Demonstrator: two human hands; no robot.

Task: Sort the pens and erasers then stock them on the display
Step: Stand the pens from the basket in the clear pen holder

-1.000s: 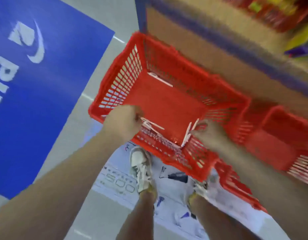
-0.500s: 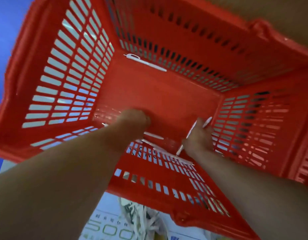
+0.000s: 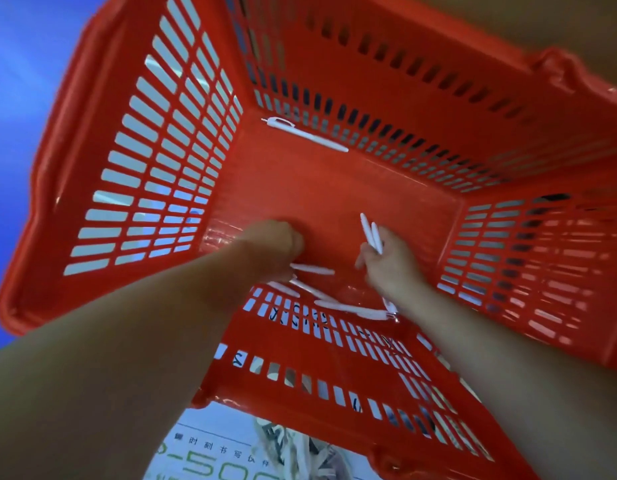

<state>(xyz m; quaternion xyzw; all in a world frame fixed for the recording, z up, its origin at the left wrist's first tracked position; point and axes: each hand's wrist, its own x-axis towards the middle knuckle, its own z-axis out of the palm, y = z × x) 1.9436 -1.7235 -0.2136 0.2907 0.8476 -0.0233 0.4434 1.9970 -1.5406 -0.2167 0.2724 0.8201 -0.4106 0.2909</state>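
At the far left lies blue floor (image 3: 26, 71), seen past the rim of a red plastic basket (image 3: 154, 157) whose slatted left wall fills that side of the view. The left forearm reaches down over the near rim, and the left hand (image 3: 272, 244) sits low on the basket's bottom with its fingers curled under, knuckles toward the camera. One pen pokes out from beneath it to the right, but whether the fingers actually grip it cannot be told. Below the near rim, a printed sheet (image 3: 210, 455) with green figures lies on the floor, and a shoe (image 3: 300, 448) shows beside it.

Further in, a single white pen (image 3: 307, 135) rests against the foot of the far wall, well apart from both hands. Between the hands, along the foot of the near wall, lie loose white pens (image 3: 334, 303) – several, crossing one another at shallow angles.

To their right, the right hand (image 3: 390, 268) is closed round two white pens (image 3: 371, 233), which stand side by side and stick up out of the fist toward the far wall – their lower ends show below the wrist
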